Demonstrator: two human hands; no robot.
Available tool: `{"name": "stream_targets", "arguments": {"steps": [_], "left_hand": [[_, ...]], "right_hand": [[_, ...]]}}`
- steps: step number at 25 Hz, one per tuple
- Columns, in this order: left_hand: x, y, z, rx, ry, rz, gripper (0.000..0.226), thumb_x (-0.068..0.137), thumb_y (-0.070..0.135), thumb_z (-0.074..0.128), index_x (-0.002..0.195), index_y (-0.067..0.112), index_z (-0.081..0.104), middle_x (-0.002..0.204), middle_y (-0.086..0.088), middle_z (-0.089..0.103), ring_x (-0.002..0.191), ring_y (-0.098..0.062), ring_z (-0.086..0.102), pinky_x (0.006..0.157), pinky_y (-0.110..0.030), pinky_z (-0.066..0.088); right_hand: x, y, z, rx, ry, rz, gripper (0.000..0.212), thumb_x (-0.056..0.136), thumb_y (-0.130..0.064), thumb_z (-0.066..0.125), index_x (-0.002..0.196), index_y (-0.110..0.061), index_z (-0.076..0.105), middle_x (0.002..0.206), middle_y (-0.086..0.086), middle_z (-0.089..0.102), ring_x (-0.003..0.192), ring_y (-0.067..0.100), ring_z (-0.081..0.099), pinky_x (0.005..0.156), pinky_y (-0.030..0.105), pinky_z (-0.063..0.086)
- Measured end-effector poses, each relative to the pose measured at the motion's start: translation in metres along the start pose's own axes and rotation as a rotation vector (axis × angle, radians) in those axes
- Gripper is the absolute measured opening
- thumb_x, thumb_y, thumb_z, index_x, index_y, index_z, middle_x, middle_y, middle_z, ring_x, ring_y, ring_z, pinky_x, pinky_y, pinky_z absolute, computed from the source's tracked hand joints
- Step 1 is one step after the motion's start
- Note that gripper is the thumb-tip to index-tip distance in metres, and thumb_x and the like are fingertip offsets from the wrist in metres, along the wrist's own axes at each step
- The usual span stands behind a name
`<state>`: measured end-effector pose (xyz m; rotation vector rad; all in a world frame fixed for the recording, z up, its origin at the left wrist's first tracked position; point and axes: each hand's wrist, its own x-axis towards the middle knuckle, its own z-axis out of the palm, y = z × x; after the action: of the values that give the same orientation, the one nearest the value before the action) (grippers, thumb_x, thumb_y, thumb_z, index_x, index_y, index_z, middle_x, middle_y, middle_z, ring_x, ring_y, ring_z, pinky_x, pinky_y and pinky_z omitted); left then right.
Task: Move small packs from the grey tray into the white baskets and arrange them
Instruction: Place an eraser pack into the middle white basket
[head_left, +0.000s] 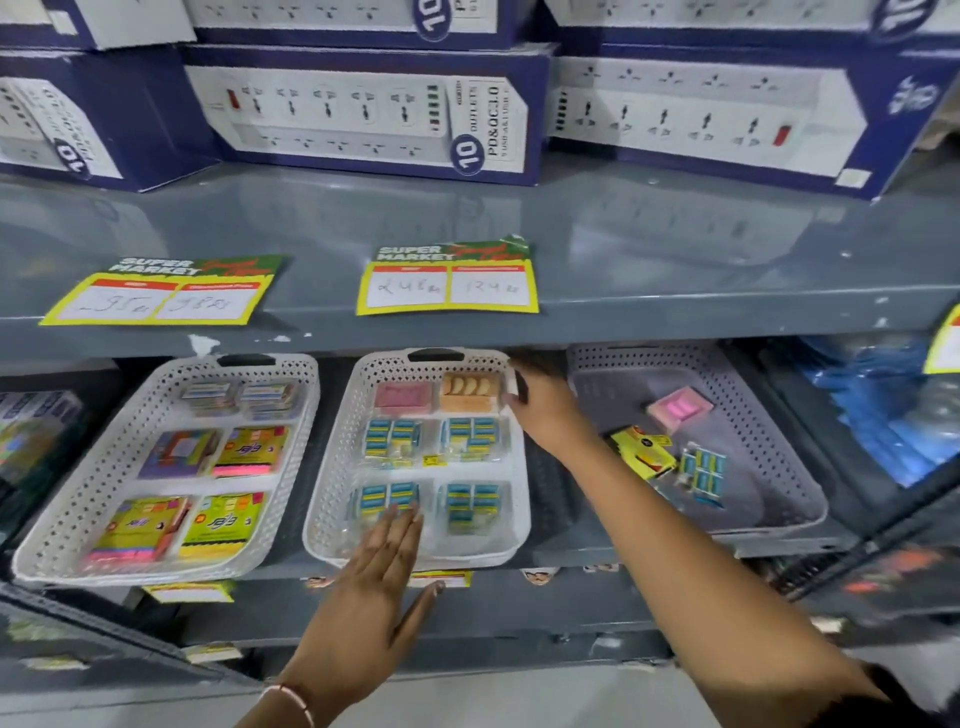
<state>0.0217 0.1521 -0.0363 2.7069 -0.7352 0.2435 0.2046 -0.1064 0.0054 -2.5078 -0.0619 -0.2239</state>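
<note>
1. The left hand (387, 564) lies flat and spread, holding nothing, its fingertips resting on a blue pack at the near left of the middle white basket (332, 488). The right hand (540, 402) reaches to that basket's far right corner beside the orange pack (470, 391); it seems to pinch something small and dark, though I cannot tell what.
2. The remaining packs lie to the right of both hands in the grey tray (769, 467): a pink pack (679, 408) toward the back, a yellow pack (644, 453) and a blue pack (702, 470) nearer the front (the yellow one lies with its long axis slanting from far-left to near-right).
3. The right hand is clearly nearer the tray, with the basket's rim and the tray's left wall between.
4. The upper shelf (675, 301) overhangs the back of both containers, which likely limits lift.
5. The left white basket (78, 493) is already full of colourful packs.
</note>
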Motion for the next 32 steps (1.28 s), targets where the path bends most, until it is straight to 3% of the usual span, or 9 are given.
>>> {"name": "stream_targets", "arguments": {"steps": [6,10,13,17,19,21,24,27,32], "left_hand": [[0.08,0.114,0.038,-0.028,-0.038,0.321,0.065,0.099,0.044,0.039,0.15,0.006,0.025,0.156,-0.008,0.025,0.145,-0.022,0.014,0.115,-0.038,0.019],[0.107,0.161,0.074,0.065,-0.15,0.401,0.068,0.097,0.047,0.038,0.149,0.004,0.028,0.152,-0.013,0.033,0.142,-0.025,0.022,0.113,-0.043,0.024],[0.108,0.174,0.085,0.087,-0.198,0.347,0.07,0.094,0.05,0.041,0.146,0.003,0.035,0.147,-0.012,0.041,0.138,-0.026,0.032,0.107,-0.045,0.034],[0.105,0.175,0.086,0.119,-0.176,0.329,0.072,0.094,0.052,0.042,0.146,0.003,0.034,0.148,-0.013,0.041,0.138,-0.028,0.034,0.111,-0.044,0.027],[0.105,0.175,0.088,0.115,-0.168,0.324,0.074,0.094,0.052,0.04,0.148,0.003,0.03,0.15,-0.015,0.036,0.14,-0.029,0.029,0.11,-0.047,0.028],[0.104,0.175,0.085,0.121,-0.185,0.329,0.073,0.094,0.052,0.038,0.148,0.003,0.03,0.15,-0.015,0.036,0.14,-0.029,0.028,0.109,-0.048,0.029],[0.097,0.162,0.07,0.134,-0.136,0.267,0.07,0.093,0.052,0.041,0.145,0.005,0.037,0.149,-0.011,0.04,0.14,-0.026,0.028,0.11,-0.046,0.028],[0.084,0.124,0.042,0.038,-0.014,0.14,0.07,0.095,0.047,0.042,0.149,0.006,0.028,0.155,-0.008,0.028,0.145,-0.022,0.013,0.116,-0.034,0.014],[0.036,0.035,-0.007,-0.021,0.061,-0.125,0.076,0.095,0.062,0.026,0.152,0.012,0.022,0.158,0.001,0.016,0.146,-0.015,0.003,0.116,-0.028,0.008]], "right_hand": [[-0.054,0.137,-0.084,-0.114,0.064,0.355,0.025,0.08,-0.008,0.064,0.104,-0.012,0.067,0.108,0.019,0.069,0.103,0.037,0.064,0.086,0.037,0.052],[-0.04,0.177,-0.103,-0.215,0.007,0.479,0.04,0.079,-0.01,0.06,0.117,-0.022,0.063,0.118,0.015,0.067,0.107,0.034,0.065,0.088,0.043,0.056],[-0.019,0.183,-0.108,-0.284,-0.119,0.485,0.051,0.085,-0.014,0.061,0.132,-0.028,0.05,0.139,0.015,0.048,0.119,0.035,0.056,0.096,0.041,0.051],[-0.004,0.184,-0.092,-0.401,-0.226,0.467,0.039,0.099,-0.037,0.034,0.136,-0.032,0.048,0.152,0.015,0.027,0.134,0.033,0.036,0.105,0.043,0.039],[-0.003,0.186,-0.081,-0.343,-0.124,0.428,0.042,0.099,-0.042,0.033,0.129,-0.023,0.055,0.143,0.018,0.042,0.127,0.031,0.043,0.097,0.037,0.041],[-0.005,0.183,-0.078,-0.233,0.051,0.465,0.036,0.093,-0.034,0.047,0.121,-0.014,0.058,0.133,0.018,0.05,0.116,0.031,0.05,0.083,0.028,0.04],[-0.002,0.173,-0.08,-0.063,0.285,0.532,0.045,0.081,-0.022,0.069,0.12,-0.007,0.052,0.128,0.026,0.047,0.107,0.041,0.055,0.085,0.04,0.051],[0.006,0.141,-0.079,0.07,0.326,0.431,0.054,0.074,-0.027,0.079,0.114,0.0,0.054,0.106,0.029,0.067,0.097,0.04,0.065,0.073,0.037,0.049],[0.035,0.072,-0.052,0.374,0.291,0.247,0.028,0.067,-0.03,0.062,0.074,-0.003,0.065,0.08,0.025,0.068,0.078,0.039,0.067,0.067,0.036,0.051]]}}
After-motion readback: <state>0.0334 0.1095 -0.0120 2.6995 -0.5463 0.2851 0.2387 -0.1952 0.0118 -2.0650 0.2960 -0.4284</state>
